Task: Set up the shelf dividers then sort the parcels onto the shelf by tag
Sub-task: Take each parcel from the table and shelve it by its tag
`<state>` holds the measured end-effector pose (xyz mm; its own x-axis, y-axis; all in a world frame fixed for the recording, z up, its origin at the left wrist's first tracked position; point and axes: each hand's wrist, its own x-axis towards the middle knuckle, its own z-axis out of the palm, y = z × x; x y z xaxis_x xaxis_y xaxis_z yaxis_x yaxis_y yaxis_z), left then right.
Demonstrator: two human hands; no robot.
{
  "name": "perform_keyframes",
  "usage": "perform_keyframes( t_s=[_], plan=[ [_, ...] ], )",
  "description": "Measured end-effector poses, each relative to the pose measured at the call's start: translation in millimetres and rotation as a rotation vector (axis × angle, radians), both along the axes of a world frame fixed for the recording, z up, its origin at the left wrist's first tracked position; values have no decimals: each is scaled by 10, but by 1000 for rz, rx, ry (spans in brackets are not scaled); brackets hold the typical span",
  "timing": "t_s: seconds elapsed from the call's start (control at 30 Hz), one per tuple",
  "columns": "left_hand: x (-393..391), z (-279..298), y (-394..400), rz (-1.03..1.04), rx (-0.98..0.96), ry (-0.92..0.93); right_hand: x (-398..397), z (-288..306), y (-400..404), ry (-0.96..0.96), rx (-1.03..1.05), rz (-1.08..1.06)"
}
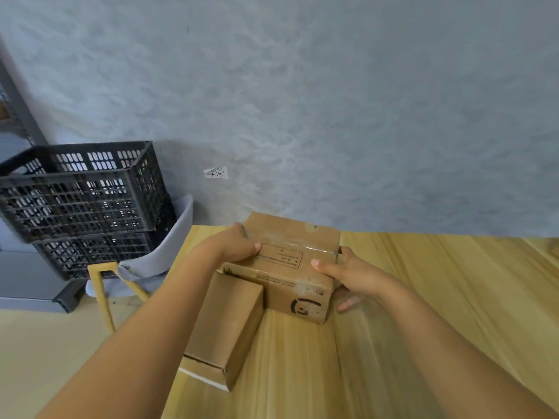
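A taped cardboard parcel (290, 261) with a printed label on top sits on the wooden table (423, 313) near its far left corner. My left hand (236, 241) grips the parcel's left side, thumb on the top face. My right hand (348, 275) grips its right side, thumb on top and fingers curled under the edge. A smaller plain cardboard parcel (223, 328) lies on the table just in front of and left of the first one, partly under my left forearm.
Two stacked black slotted plastic crates (81, 201) stand on a grey chair (163, 252) with yellow legs left of the table. A small handwritten paper tag (216, 173) is stuck on the grey wall. A dark shelf upright (18, 110) shows at the far left.
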<state>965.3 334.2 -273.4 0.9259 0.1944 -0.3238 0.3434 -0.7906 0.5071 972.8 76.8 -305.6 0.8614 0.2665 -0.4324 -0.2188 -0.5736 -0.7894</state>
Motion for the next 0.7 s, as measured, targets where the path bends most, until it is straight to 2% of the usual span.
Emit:
perform_keyframes(
  t_s=[0.1,0.27,0.47,0.6,0.7],
  plan=[
    [-7,-24,50,67,-103,25,7,-11,-27,20,29,6],
    [-98,-154,61,148,-269,-50,-67,-62,-64,75,140,-56],
    [-229,-171,36,172,-277,-84,-127,-64,-61,56,180,-80],
    [-351,-183,35,155,-335,-182,-181,-105,-41,37,238,-109],
    [-451,-239,93,152,-412,-321,-190,-91,5,-24,375,-107]
  ],
)
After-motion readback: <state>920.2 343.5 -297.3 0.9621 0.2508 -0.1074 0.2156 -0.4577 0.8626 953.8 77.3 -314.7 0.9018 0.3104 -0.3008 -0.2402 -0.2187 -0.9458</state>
